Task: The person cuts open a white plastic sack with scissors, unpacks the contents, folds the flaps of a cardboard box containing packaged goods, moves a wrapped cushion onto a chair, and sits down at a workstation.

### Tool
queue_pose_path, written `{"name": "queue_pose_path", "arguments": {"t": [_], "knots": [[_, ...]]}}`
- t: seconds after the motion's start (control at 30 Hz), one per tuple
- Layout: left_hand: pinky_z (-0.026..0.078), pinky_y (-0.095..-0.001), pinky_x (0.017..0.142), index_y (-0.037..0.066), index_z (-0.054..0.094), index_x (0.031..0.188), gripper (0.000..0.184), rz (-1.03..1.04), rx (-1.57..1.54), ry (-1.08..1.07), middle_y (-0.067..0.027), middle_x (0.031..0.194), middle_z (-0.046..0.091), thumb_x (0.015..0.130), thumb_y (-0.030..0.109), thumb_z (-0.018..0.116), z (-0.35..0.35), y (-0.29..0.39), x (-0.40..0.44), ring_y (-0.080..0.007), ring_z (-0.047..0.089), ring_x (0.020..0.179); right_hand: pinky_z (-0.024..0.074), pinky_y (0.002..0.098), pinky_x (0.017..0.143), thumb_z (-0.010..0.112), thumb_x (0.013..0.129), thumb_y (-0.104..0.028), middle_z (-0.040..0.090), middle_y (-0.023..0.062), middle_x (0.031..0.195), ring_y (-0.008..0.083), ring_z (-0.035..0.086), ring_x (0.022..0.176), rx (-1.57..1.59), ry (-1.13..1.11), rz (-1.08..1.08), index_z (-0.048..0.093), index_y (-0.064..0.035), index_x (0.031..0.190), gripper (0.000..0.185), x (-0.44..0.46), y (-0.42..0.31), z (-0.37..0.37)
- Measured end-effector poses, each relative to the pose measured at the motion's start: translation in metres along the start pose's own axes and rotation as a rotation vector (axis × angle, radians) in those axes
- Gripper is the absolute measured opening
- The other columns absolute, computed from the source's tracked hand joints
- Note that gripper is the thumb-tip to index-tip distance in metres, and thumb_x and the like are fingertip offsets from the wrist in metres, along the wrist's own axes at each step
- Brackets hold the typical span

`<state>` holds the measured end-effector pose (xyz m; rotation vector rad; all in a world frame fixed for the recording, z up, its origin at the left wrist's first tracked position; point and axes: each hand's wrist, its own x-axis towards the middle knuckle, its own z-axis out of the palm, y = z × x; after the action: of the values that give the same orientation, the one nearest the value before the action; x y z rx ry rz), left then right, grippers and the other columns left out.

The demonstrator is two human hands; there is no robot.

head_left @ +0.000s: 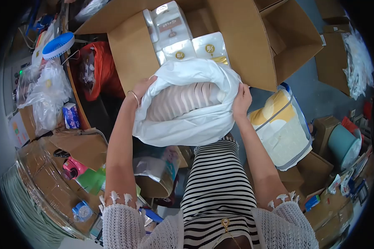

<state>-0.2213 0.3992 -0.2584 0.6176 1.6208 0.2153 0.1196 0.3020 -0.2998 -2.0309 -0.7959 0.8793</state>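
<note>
A white plastic bag [183,132] hangs between my two hands, its mouth held wide. Inside it lies a row of pale pinkish, ribbed items [183,101], stacked closely; their exact kind I cannot make out. My left hand [143,88] grips the bag's rim on the left side, a bracelet at its wrist. On the opposite side my right hand [242,101] has its fingers closed round the rim. Just beyond the bag, a big open cardboard box [131,45] holds several clear-wrapped packages [210,45] with gold round labels.
Another open box [293,37] adjoins at the right. A yellow and white storage bag [278,124] stands near my right arm. At the left are a blue fan [58,45], a red bag [99,70] and a pink bottle-like item [74,167]. A teal bin [344,143] sits far right.
</note>
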Motion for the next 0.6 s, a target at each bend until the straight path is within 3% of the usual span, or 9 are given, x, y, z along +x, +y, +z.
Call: {"name": "queue_pose_path", "arguments": {"t": [0.07, 0.13, 0.17, 0.23, 0.3, 0.37, 0.43, 0.5, 0.6], "knots": [[0.047, -0.0334, 0.077, -0.003, 0.061, 0.106, 0.048, -0.041, 0.045, 0.085, -0.0214, 0.095, 0.064, 0.082, 0.038, 0.06, 0.0, -0.001, 0.006, -0.0303, 0.063, 0.085, 0.0406, 0.036, 0.06, 0.045, 0.094, -0.024, 0.055, 0.0192, 0.072, 0.0325, 0.05, 0.063, -0.055, 0.016, -0.124, 0.052, -0.0011, 0.082, 0.027, 0.005, -0.003, 0.009], [0.047, -0.0337, 0.079, 0.0, 0.059, 0.11, 0.048, 0.301, 0.668, 0.444, -0.0185, 0.097, 0.064, 0.081, 0.038, 0.062, 0.004, 0.003, 0.014, -0.0311, 0.062, 0.087, 0.0405, 0.0363, 0.06, 0.045, 0.094, -0.025, 0.054, 0.0192, 0.072, 0.0333, 0.049, 0.063, -0.044, 0.003, -0.126, 0.052, -0.0014, 0.082, 0.027, 0.008, -0.002, 0.014], [0.045, -0.037, 0.083, 0.002, 0.059, 0.109, 0.042, 0.259, 0.772, 0.57, -0.0167, 0.105, 0.062, 0.079, 0.031, 0.064, 0.021, 0.029, -0.013, -0.0321, 0.058, 0.096, 0.0405, 0.0367, 0.06, 0.045, 0.094, -0.026, 0.054, 0.0193, 0.071, 0.0342, 0.049, 0.063, -0.036, 0.001, -0.138, 0.052, -0.0017, 0.082, 0.028, 0.01, -0.001, 0.013], [0.045, -0.0378, 0.082, 0.002, 0.056, 0.112, 0.045, 0.806, 1.02, 0.875, -0.0174, 0.108, 0.058, 0.075, 0.023, 0.069, 0.026, 0.037, -0.034, -0.0317, 0.058, 0.091, 0.0407, 0.0364, 0.061, 0.044, 0.094, -0.026, 0.054, 0.0197, 0.072, 0.0339, 0.049, 0.063, -0.059, -0.035, -0.133, 0.052, -0.0013, 0.083, 0.028, 0.01, 0.0, 0.005], [0.037, -0.0421, 0.093, 0.006, 0.053, 0.116, 0.047, 1.056, 0.921, 0.954, -0.016, 0.12, 0.05, 0.071, 0.011, 0.067, 0.047, 0.044, -0.081, -0.0344, 0.046, 0.113, 0.0409, 0.0357, 0.064, 0.043, 0.095, -0.025, 0.054, 0.0205, 0.073, 0.0317, 0.05, 0.066, -0.042, -0.072, -0.135, 0.053, 0.0002, 0.083, 0.029, 0.006, -0.001, 0.002], [0.035, -0.043, 0.095, 0.006, 0.053, 0.116, 0.047, 1.124, 0.758, 0.929, -0.0162, 0.119, 0.051, 0.071, 0.006, 0.067, 0.084, 0.028, -0.129, -0.0351, 0.045, 0.114, 0.0414, 0.0327, 0.074, 0.043, 0.095, -0.025, 0.057, 0.0173, 0.086, 0.0233, 0.052, 0.079, -0.01, -0.164, -0.109, 0.055, 0.0028, 0.092, 0.031, 0.009, 0.008, -0.005], [0.035, -0.0451, 0.096, 0.008, 0.053, 0.118, 0.049, 1.002, 0.696, 0.803, -0.0151, 0.123, 0.049, 0.071, 0.004, 0.064, 0.128, -0.008, -0.171, -0.0348, 0.045, 0.115, 0.0399, 0.0304, 0.084, 0.041, 0.096, -0.028, 0.056, 0.012, 0.103, 0.0202, 0.051, 0.094, 0.265, -0.271, 0.033, 0.052, 0.0029, 0.107, 0.035, 0.002, -0.003, -0.016], [0.035, -0.0447, 0.095, 0.007, 0.053, 0.118, 0.047, 0.927, 0.531, 0.629, -0.0155, 0.121, 0.048, 0.072, 0.003, 0.062, 0.174, -0.049, -0.196, -0.0342, 0.047, 0.112, 0.0368, 0.0297, 0.092, 0.04, 0.096, -0.032, 0.052, 0.0093, 0.115, 0.0195, 0.049, 0.103, 0.244, -0.307, 0.107, 0.046, 0.002, 0.12, 0.042, -0.001, 0.01, -0.033], [0.038, -0.0422, 0.092, 0.005, 0.055, 0.113, 0.04, 0.787, 0.312, 0.447, -0.0152, 0.118, 0.049, 0.074, 0.003, 0.061, 0.229, -0.101, -0.23, -0.0338, 0.048, 0.108, 0.0429, 0.0315, 0.084, 0.036, 0.096, -0.035, 0.052, 0.0097, 0.114, 0.017, 0.051, 0.101, 0.101, -0.355, -0.045, 0.049, -0.0011, 0.117, 0.042, -0.025, 0.012, -0.066]]}}
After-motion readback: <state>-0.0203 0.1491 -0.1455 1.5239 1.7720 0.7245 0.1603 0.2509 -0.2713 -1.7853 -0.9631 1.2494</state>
